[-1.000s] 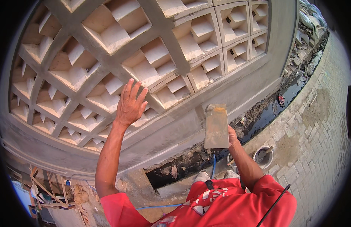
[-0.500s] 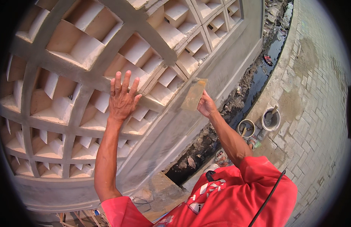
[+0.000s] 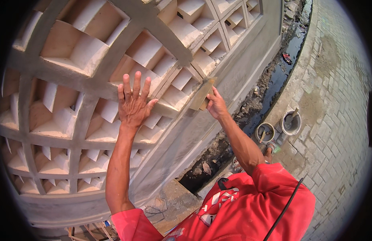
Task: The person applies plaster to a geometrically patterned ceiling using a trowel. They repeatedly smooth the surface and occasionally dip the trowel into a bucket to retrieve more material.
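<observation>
My left hand [image 3: 134, 105] lies with fingers spread against the wall of pale ventilation blocks [image 3: 75, 46], near a grey mortar joint; it holds nothing. In my right hand [image 3: 217, 106] is a thin, flat, rectangular plastering float [image 3: 202, 95], brownish and smeared. Its handle is mostly hidden by my fingers. The float is tilted more edge-on to me, with its upper end at the grey plastered band [image 3: 244, 78] bordering the blocks. Whether its whole face touches the plaster I cannot tell.
Below the wall runs a narrow ditch [image 3: 270, 94] with dark water and rubble. Two buckets stand beyond it: one [image 3: 265, 133] with a tool inside, another [image 3: 291, 123] holding grey mortar and a tool. Grey paving [image 3: 334, 116] spreads to the right.
The float has turned from facing me to a steeper tilt, and my right hand has shifted slightly up and left. My left hand stays spread on the wall. The view has shifted slightly.
</observation>
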`<state>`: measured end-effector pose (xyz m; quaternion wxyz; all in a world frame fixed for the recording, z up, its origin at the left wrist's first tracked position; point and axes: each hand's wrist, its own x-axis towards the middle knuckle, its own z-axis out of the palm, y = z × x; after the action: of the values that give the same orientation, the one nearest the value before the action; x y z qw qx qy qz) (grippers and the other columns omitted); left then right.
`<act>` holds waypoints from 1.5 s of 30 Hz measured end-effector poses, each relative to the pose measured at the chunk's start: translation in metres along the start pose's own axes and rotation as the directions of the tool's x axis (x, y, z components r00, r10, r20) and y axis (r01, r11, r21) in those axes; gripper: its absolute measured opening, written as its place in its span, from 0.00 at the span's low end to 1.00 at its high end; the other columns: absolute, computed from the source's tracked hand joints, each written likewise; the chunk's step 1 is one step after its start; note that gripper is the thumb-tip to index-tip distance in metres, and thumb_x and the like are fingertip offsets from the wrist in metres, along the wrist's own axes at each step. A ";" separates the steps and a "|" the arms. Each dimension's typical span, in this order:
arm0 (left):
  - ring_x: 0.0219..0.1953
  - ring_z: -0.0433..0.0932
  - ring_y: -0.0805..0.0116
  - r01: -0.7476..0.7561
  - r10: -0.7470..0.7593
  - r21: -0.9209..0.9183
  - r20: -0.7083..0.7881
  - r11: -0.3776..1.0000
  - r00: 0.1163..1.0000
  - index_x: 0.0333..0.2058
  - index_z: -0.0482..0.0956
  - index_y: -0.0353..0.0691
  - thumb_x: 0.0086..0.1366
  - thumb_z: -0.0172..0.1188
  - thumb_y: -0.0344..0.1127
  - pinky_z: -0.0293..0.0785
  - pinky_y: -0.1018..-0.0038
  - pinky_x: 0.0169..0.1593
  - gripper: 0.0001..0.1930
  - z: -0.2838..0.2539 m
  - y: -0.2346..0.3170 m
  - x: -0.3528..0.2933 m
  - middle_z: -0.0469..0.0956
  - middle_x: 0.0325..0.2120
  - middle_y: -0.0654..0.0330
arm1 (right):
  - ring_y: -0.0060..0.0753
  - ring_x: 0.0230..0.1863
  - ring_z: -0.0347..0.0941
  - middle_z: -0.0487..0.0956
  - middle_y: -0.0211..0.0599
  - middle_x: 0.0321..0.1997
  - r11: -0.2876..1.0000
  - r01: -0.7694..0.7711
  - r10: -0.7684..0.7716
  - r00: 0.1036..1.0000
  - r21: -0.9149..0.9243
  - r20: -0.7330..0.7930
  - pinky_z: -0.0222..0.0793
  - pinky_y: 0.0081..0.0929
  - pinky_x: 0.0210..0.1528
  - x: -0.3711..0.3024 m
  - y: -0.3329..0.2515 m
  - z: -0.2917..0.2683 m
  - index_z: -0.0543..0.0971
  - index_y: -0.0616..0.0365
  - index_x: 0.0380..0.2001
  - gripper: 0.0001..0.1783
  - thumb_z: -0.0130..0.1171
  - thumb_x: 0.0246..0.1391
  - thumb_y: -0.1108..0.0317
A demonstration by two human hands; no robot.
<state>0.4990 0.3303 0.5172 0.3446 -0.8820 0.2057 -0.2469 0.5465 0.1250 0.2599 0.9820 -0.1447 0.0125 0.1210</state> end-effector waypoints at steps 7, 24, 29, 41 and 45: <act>0.69 0.37 0.48 0.017 -0.017 -0.002 -0.028 1.000 0.999 0.66 0.48 0.57 0.55 0.52 0.66 0.25 0.55 0.68 0.44 0.004 0.001 0.000 0.41 0.69 0.61 | 0.29 0.45 0.71 0.71 0.36 0.50 0.960 0.035 -0.084 0.982 -0.277 -0.167 0.74 0.29 0.40 0.009 0.014 0.018 0.57 0.55 0.64 0.36 0.55 0.52 0.76; 0.69 0.41 0.48 0.032 -0.032 0.005 -0.058 0.999 0.998 0.66 0.49 0.59 0.50 0.52 0.70 0.28 0.55 0.68 0.47 0.005 0.001 0.002 0.44 0.68 0.63 | 0.28 0.40 0.70 0.77 0.39 0.43 0.669 0.000 -0.160 0.977 -0.744 -0.144 0.66 0.24 0.43 -0.017 -0.001 0.025 0.72 0.61 0.54 0.30 0.57 0.43 0.72; 0.69 0.41 0.48 0.048 -0.047 0.035 -0.034 0.998 0.998 0.66 0.49 0.59 0.51 0.50 0.71 0.28 0.55 0.68 0.46 0.004 0.003 0.001 0.44 0.68 0.62 | 0.23 0.33 0.68 0.75 0.34 0.35 0.664 -0.018 -0.193 0.962 -0.748 -0.195 0.64 0.22 0.35 0.007 -0.037 0.015 0.73 0.59 0.54 0.29 0.53 0.43 0.73; 0.68 0.45 0.51 0.067 -0.065 0.051 -0.044 0.996 0.997 0.66 0.51 0.61 0.59 0.36 0.72 0.30 0.58 0.69 0.39 0.005 0.004 0.003 0.48 0.67 0.65 | 0.23 0.27 0.64 0.75 0.33 0.31 0.459 -0.131 -0.042 0.985 -0.879 -0.169 0.63 0.22 0.32 0.004 -0.021 0.031 0.75 0.58 0.53 0.28 0.53 0.43 0.73; 0.68 0.44 0.50 0.063 -0.062 0.051 -0.028 0.997 0.998 0.65 0.52 0.61 0.58 0.38 0.71 0.29 0.57 0.68 0.40 0.004 0.003 0.000 0.48 0.67 0.65 | 0.24 0.31 0.68 0.76 0.34 0.36 0.564 -0.222 0.072 0.973 -0.796 -0.221 0.66 0.21 0.35 -0.017 -0.031 0.040 0.74 0.59 0.54 0.29 0.52 0.43 0.74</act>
<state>0.5011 0.3304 0.5126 0.3569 -0.8753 0.1762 -0.2745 0.5369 0.1038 0.3084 0.7869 -0.5876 0.0481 0.1824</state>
